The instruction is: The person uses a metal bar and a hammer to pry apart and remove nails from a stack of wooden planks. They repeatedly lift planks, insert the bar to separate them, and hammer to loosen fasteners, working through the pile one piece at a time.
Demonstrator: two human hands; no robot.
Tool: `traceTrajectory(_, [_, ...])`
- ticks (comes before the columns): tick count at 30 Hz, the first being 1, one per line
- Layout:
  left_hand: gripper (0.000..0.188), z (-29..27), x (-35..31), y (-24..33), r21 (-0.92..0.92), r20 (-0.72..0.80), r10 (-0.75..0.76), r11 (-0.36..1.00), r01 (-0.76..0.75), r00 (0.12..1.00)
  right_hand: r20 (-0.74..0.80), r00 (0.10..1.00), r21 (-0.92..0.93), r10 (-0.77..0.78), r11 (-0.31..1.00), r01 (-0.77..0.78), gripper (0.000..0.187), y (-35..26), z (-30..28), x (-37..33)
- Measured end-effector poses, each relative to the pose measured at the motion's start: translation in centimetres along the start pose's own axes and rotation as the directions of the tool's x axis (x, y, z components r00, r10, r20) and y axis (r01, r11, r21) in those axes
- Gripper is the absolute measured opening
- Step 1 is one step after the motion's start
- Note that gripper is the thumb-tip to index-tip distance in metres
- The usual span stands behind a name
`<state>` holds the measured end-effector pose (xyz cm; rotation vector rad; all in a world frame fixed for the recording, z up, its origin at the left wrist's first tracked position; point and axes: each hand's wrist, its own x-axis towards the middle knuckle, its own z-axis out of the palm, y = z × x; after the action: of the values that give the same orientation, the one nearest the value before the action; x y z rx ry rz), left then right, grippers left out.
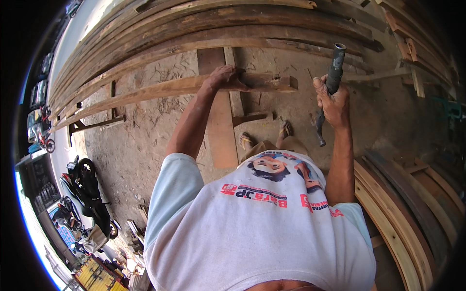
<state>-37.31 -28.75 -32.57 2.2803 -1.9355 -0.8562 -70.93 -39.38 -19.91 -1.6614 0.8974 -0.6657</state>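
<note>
My left hand [225, 77] lies over a long wooden beam [167, 88] close to its right end, the fingers curled across its top and far side. The beam runs off to the left, and its squared end shows to the right of the hand. In my right hand [334, 103] is a hammer with a dark, worn pipe handle [336, 68], its hollow end pointing up. The hammer's metal head [319, 130] hangs below the fist, apart from the beam.
Several long beams [208, 22] lie side by side beyond. A flat board [221, 126] and a narrower timber support [235, 103] pass under the held beam. Planks [388, 213] are stacked at the lower right. Parked motorcycles [87, 194] stand at the left. My sandalled feet [246, 140] are near the board.
</note>
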Motion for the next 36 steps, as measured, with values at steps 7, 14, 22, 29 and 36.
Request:
traceTrajectory(7, [0.050, 2.3, -2.9, 2.3, 0.001, -0.141, -0.053, 0.999, 0.054, 0.989, -0.019, 0.996, 0.054, 0.087, 0.995, -0.086, 0.033, 2.1, -2.1, -1.4])
traceTrajectory(14, [0.082, 6.5, -6.6, 3.4, 0.179, -0.442, 0.115, 0.983, -0.038, 0.890, -0.018, 0.990, -0.001, 0.138, 0.990, -0.138, 0.033, 4.8, -3.4, -2.3])
traceTrajectory(22, [0.088, 9.5, -7.1, 3.9, 0.024, -0.524, 0.001, 1.000, 0.013, 0.851, 0.097, 0.974, -0.086, 0.205, 0.977, -0.197, 0.036, 9.3, -2.9, -1.2])
traceTrajectory(29, [0.070, 12.2, -7.8, 4.2, 0.030, -0.617, -0.085, 0.991, 0.131, 0.783, 0.163, 0.965, -0.077, 0.203, 0.978, -0.193, 0.031, 9.8, -2.3, -2.0])
traceTrajectory(36, [0.068, 11.7, -7.3, 4.3, 0.012, -0.583, -0.130, 0.986, 0.168, 0.802, 0.154, 0.968, -0.038, 0.200, 0.980, -0.196, 0.026, 11.9, -2.3, -2.3])
